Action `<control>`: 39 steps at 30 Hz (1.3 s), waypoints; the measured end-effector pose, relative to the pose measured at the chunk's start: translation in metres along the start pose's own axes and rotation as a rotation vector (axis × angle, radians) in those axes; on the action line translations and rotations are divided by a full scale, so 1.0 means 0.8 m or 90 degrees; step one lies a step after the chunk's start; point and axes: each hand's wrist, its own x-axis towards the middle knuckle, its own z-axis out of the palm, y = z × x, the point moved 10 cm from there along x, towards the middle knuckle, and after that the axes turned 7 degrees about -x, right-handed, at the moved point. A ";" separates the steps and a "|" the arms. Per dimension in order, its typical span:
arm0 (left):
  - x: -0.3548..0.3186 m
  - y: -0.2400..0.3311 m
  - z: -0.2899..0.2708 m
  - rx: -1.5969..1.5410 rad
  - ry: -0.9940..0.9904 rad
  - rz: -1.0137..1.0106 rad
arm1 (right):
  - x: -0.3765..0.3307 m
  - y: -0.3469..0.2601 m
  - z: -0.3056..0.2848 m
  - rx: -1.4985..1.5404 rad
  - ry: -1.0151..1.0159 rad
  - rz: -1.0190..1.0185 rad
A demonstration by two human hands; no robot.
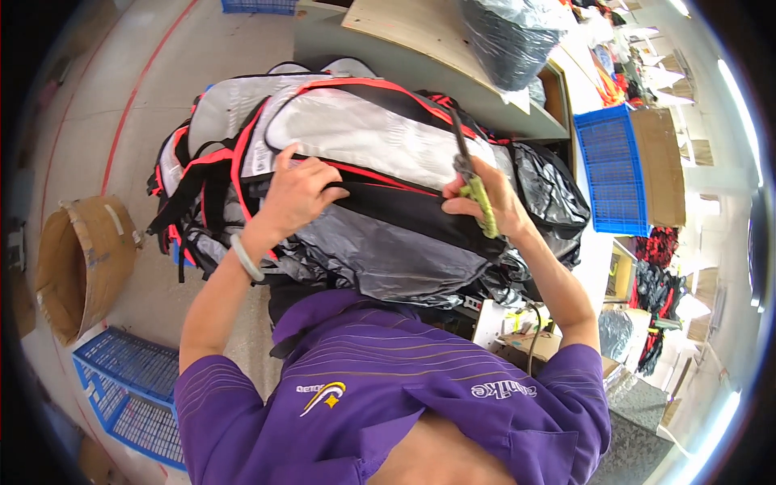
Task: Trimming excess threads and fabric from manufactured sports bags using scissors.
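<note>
A large grey, white and black bag with red-orange trim lies across in front of me. My left hand rests over its near side, fingers loosely bent and apart, index fingertip at the edge of the pale panel. Nothing shows in that hand. In my right hand is a pair of scissors with yellow-green wrapped handles, held above the bag's right part. The dark blades point away from me, and I cannot make out whether they are parted. Silver-grey lining fabric bunches along the bag's near side.
An open cardboard box and a blue crate stand on the floor at left. Beyond the bag is a wooden-topped table bearing a black plastic-wrapped bundle. Another blue crate stands at right.
</note>
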 end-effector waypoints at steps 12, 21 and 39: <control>0.051 0.081 0.014 -0.300 -0.312 -0.037 | -0.037 -0.066 0.055 0.050 -0.053 -0.067; 0.022 0.024 0.055 -0.414 -0.351 -0.294 | -0.039 0.030 0.065 0.139 -0.003 0.003; 0.011 0.040 0.022 0.008 0.050 -0.204 | -0.017 0.034 0.020 -0.198 0.220 -0.170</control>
